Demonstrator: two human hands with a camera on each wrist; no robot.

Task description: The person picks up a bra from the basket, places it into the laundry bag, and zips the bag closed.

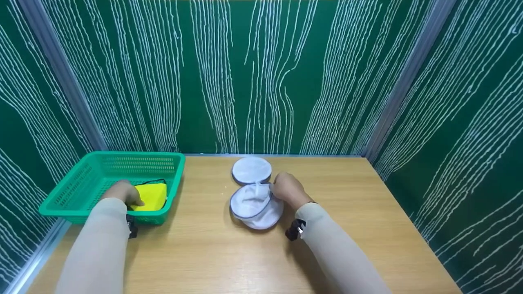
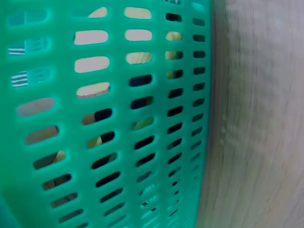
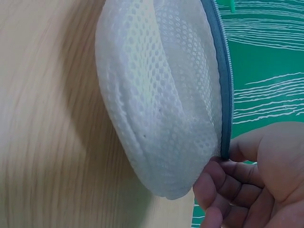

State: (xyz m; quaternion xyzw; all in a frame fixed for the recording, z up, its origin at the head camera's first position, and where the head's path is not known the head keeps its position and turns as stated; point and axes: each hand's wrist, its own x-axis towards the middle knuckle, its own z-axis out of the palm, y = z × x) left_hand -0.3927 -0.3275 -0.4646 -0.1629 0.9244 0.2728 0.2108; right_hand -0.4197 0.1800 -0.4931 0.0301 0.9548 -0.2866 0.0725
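A white mesh laundry bag (image 3: 152,99) with a grey zippered rim hangs partly open in the right wrist view. My right hand (image 1: 288,188) pinches its rim between thumb and fingers. In the head view the bag's round lid (image 1: 252,170) is folded back on the far side, and its body (image 1: 265,214) lies nearer. Inside the green plastic basket (image 1: 179,179) my left hand (image 1: 123,192) reaches down, its curled fingers at the left edge of a yellow item (image 1: 152,197) with a thin black cord. The basket wall hides the left fingers in the left wrist view.
The basket stands at the left of the wooden table (image 1: 196,261), against the side wall. Green panels (image 1: 261,73) with white wavy lines close off the back and both sides. Grey posts (image 1: 396,90) stand at the corners.
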